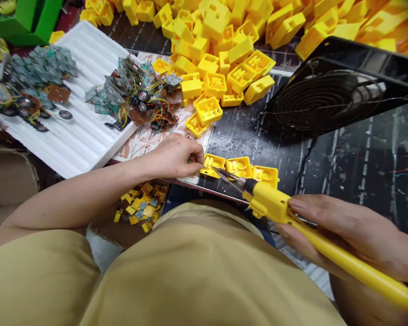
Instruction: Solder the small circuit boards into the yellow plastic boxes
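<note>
In my right hand point(353, 226) is a yellow soldering iron point(268, 201), its fingers wrapped round the handle. The iron's narrow metal tip reaches over the leftmost of three open yellow plastic cases, the left case point(213, 164). My left hand point(178, 156) is closed in a pinch at that case's left edge. Something small and dark shows between its thumb and fingers, too hidden to name. To the right, the middle case point(239, 166) and the right case point(265, 174) stand in a row along the table's front edge, partly behind the iron.
Heaped yellow cases point(221, 50) cover the back of the black table point(353, 158). Wired circuit boards point(122, 90) lie partly on a white foam sheet point(88, 136). A black fan point(313, 99) stands at the right. Below the edge, a box holds small yellow pieces point(144, 206).
</note>
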